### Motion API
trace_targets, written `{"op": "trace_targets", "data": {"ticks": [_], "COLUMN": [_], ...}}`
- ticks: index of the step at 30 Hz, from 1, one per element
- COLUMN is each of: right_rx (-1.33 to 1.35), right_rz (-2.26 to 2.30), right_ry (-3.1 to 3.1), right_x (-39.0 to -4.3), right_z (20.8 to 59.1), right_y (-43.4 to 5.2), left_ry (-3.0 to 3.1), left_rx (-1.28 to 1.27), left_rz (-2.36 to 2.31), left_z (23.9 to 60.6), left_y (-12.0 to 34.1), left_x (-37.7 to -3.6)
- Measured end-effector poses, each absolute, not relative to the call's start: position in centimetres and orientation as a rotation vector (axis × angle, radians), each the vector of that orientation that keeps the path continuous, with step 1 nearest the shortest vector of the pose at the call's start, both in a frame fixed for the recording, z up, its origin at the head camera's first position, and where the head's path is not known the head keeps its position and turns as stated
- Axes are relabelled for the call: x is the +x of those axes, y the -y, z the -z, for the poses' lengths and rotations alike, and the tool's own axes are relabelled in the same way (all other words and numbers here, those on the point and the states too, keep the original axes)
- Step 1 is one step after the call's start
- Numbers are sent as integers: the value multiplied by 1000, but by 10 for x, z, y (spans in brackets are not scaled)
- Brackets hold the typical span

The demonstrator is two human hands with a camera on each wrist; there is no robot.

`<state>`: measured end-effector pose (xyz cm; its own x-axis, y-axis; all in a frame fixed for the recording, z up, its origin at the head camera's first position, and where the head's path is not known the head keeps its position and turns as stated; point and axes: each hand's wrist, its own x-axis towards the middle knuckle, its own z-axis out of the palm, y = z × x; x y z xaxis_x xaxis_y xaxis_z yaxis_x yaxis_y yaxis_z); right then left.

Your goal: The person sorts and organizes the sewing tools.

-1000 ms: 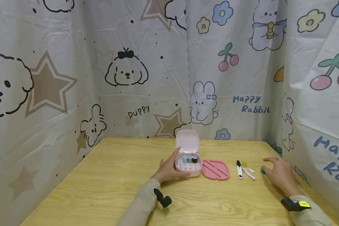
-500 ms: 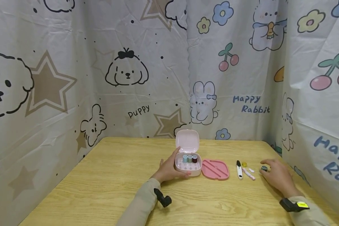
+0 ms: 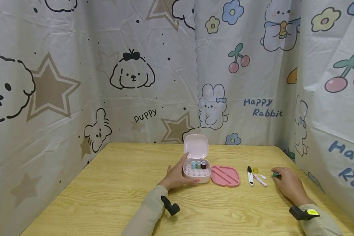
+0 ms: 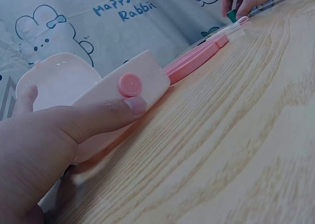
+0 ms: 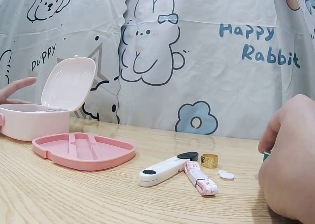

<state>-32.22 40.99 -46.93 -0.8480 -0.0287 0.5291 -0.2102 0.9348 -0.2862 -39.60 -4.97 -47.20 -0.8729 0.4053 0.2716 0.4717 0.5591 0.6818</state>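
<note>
My left hand (image 3: 177, 177) holds a pale pink sewing box (image 3: 205, 179) by its left side, thumb along the front below a round pink button (image 4: 130, 84). The lid (image 3: 196, 146) stands up. Inside, a light blue thread spool (image 3: 193, 165), a grey-green one (image 3: 199, 165) and a dark red one (image 3: 204, 165) stand side by side at the back. At the right of the table, my right hand (image 3: 290, 185) pinches a green thread spool (image 4: 232, 15) between thumb and fingers. In the right wrist view that hand hides most of the spool.
A pink slotted tray (image 3: 225, 176) lies against the box's right. Between tray and right hand lie a white tool with a black end (image 5: 165, 174), a rolled tape measure (image 5: 201, 179), a gold thimble (image 5: 209, 160) and a small white piece (image 5: 226, 175). Printed curtains surround the table.
My right hand has shifted slightly left and its fingers have closed in around the green spool, which has turned in the grasp. The left hand and box stay put.
</note>
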Motion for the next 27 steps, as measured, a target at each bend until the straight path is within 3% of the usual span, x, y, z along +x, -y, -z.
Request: {"op": "trace_targets", "data": {"ticks": [27], "right_rx": [164], "right_rz": [-463], "right_ry": [2511], "right_x": [-320], "right_z": [470], "right_y": [-407], "left_ry": [2702], "left_rx": [-757], "left_rz": [1216], "left_z": [470], "left_y": [50], "left_x": [-393]}}
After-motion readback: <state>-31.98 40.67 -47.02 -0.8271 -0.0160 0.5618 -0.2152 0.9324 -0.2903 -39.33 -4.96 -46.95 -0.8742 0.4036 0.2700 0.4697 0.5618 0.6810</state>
